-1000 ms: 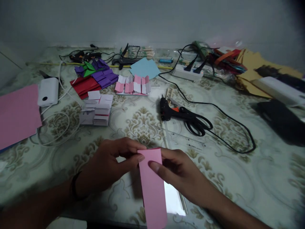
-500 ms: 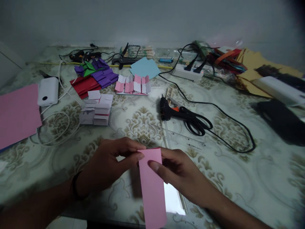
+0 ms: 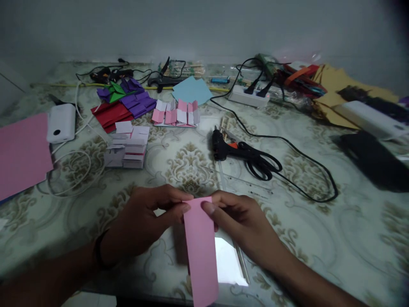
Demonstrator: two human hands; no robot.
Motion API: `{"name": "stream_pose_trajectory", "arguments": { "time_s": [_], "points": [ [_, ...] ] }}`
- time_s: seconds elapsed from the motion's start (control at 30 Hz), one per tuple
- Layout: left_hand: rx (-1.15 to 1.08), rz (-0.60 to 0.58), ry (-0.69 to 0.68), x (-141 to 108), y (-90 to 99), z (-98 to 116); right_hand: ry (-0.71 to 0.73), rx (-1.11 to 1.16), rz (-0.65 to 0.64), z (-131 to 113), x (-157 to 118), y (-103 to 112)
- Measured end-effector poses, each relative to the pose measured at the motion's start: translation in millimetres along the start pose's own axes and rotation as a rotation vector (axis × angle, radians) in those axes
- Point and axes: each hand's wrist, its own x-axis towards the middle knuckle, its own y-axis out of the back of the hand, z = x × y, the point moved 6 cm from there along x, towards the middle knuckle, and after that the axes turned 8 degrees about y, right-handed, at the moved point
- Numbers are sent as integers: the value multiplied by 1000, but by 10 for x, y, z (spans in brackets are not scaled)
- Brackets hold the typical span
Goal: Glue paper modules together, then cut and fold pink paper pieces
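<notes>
A long strip of pink paper (image 3: 202,251) hangs toward me over the front of the table, held by its top edge. My left hand (image 3: 150,219) pinches the upper left corner between thumb and forefinger. At the upper right corner my right hand (image 3: 243,226) grips the same paper, thumb on the front and fingers behind. Below the right hand, a bright white patch (image 3: 229,264) shows on the table; I cannot tell whether it is paper or glare. Beyond the hands lies a black glue gun (image 3: 220,145) with its cable coiled.
Folded white paper pieces (image 3: 128,145) and pink-and-white ones (image 3: 176,114) sit mid-table. Pink sheets (image 3: 24,153) and a white power bank (image 3: 61,123) are left. A power strip (image 3: 249,97) stands behind, a black case (image 3: 377,160) right. The glue gun's cord (image 3: 306,157) loops across the right side.
My right thumb has slid up the pink paper to its top edge. The left hand keeps its pinch on the corner. The whole view has shifted slightly.
</notes>
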Motion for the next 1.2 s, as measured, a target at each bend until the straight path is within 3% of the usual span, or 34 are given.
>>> {"name": "stream_pose_trajectory", "arguments": {
  "time_s": [0.13, 0.87, 0.97, 1.2],
  "points": [
    [3, 18, 28, 9, -6, -28, -42, 8, 45, 58, -6, 23],
    [-50, -42, 121, 47, -48, -75, 55, 38, 92, -54, -14, 84],
    [-51, -22, 106, 43, -35, -79, 8, 48, 109, -25, 10, 89],
    [-26, 52, 129, 53, 25, -144, -74, 25, 9, 27, 74, 52]
  ]
}}
